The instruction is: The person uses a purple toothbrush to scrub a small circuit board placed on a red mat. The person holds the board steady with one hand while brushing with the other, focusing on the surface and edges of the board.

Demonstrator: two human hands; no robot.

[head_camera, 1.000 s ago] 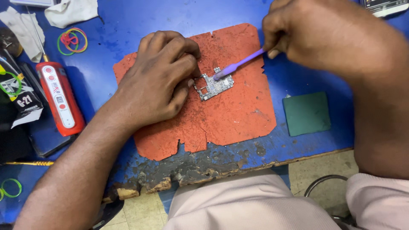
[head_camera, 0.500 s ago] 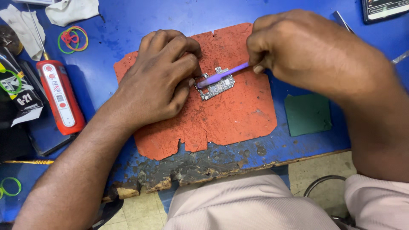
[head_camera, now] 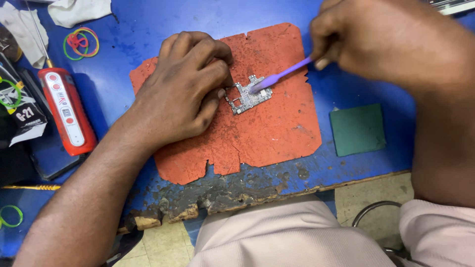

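Head view: my left hand (head_camera: 185,94) pins the board (head_camera: 249,96) on the mat (head_camera: 267,133); my right hand (head_camera: 381,47) grips the brush (head_camera: 279,78), scrubbing. Next needs light strokes.

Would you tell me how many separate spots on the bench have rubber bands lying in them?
3: a tangled bunch at top left, a green band at bottom left, another green one on the dark packet; others may be hidden.

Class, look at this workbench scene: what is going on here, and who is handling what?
A person works on a small silver circuit board lying on a ragged orange mat on a worn blue table. The left hand pins the board's left edge with its fingers. The right hand holds a thin purple plastic tool, its tip on the board. A red and white handheld device and a green square pad lie untouched on either side.
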